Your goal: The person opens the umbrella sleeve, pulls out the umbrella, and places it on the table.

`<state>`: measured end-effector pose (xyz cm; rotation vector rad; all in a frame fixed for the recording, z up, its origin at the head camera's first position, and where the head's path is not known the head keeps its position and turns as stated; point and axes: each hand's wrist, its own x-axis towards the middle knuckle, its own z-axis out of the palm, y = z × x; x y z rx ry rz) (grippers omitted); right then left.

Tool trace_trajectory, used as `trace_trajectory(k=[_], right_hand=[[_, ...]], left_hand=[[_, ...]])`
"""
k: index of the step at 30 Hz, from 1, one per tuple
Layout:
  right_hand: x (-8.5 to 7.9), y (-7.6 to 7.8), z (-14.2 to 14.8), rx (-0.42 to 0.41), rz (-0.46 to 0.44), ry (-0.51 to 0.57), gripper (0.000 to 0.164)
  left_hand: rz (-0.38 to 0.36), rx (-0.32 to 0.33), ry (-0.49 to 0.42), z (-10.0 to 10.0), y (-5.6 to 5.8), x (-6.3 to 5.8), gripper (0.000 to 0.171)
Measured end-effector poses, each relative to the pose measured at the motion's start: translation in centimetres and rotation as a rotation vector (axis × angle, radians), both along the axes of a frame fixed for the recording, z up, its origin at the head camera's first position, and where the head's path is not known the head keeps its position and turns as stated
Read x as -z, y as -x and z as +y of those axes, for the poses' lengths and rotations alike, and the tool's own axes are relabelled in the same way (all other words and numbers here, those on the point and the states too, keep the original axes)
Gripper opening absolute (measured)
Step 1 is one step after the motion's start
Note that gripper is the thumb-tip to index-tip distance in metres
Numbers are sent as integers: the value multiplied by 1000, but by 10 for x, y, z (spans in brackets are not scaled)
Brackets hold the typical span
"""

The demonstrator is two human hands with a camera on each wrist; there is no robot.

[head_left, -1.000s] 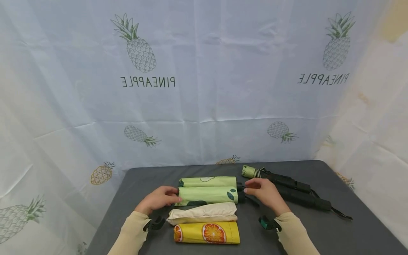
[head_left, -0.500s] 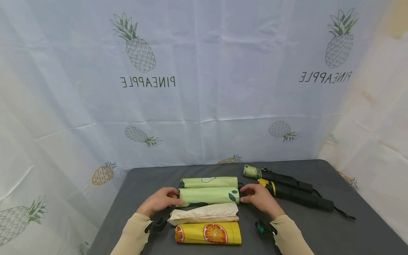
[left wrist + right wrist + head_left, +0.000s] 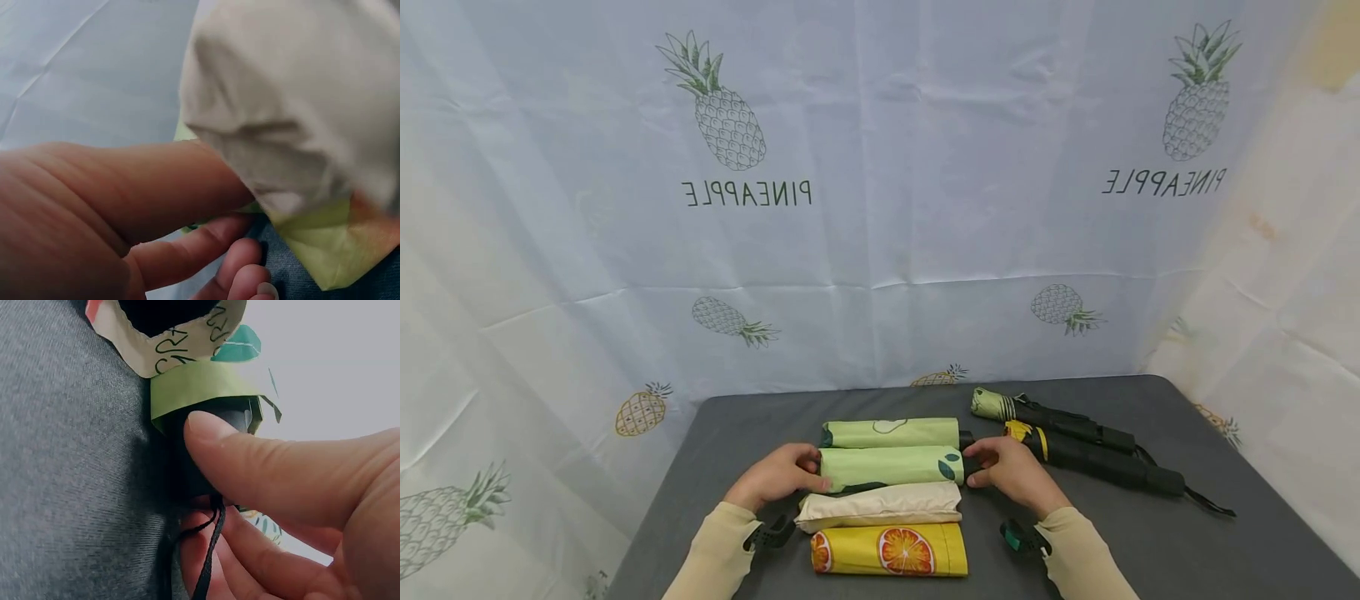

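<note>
A light green folded umbrella (image 3: 891, 467) with dark leaf prints lies crosswise between both hands. My left hand (image 3: 775, 478) holds its left end between thumb and fingers; in the left wrist view the thumb (image 3: 156, 184) passes behind a blurred beige sleeve. At the other end, my right hand (image 3: 1017, 473) pinches the black handle (image 3: 206, 450), thumb on its side and fingers beneath, a black strap (image 3: 212, 556) hanging between them. Behind lies another green umbrella (image 3: 891, 432). In front are the beige umbrella sleeve (image 3: 880, 506) and a yellow one with orange slices (image 3: 889, 550).
Two black folded umbrellas lie slanted at the right: one with a green end (image 3: 1052, 417), one with a yellow end (image 3: 1105, 462) and a strap. A pineapple-print cloth (image 3: 880, 208) hangs behind the dark grey table (image 3: 1210, 550).
My right hand has moved left and closed on the handle of the nearer green umbrella. That umbrella has shifted slightly toward me. The left hand stays at its left end.
</note>
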<state>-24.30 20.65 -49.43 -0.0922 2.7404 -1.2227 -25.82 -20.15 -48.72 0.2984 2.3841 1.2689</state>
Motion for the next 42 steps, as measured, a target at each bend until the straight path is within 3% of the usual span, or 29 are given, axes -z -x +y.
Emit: trace_trajectory(k=[4, 14, 21, 25, 30, 34, 38, 42], right_hand=[[-3, -3, -1, -3, 17, -20, 37], [-13, -4, 2, -2, 24, 23, 32], [-20, -2, 2, -23, 9, 75, 34], [-25, -3, 4, -40, -13, 131, 38], [-28, -4, 5, -33, -19, 214, 37], [-30, -5, 8, -21, -22, 280, 38], [-34, -6, 10, -57, -40, 385, 45], [-39, -6, 11, -117, -53, 474, 54]], left_hand=[[10, 30, -3, 1, -1, -1, 29], [19, 55, -6, -2, -3, -6, 29], [55, 20, 1, -9, -8, -24, 33], [25, 37, -95, -13, -9, -34, 42], [-85, 94, -309, -16, -8, -38, 46], [-130, 101, -437, -16, -9, -41, 54], [-121, 80, -472, -14, -11, -44, 62], [-87, 59, -439, -9, -13, -47, 67]])
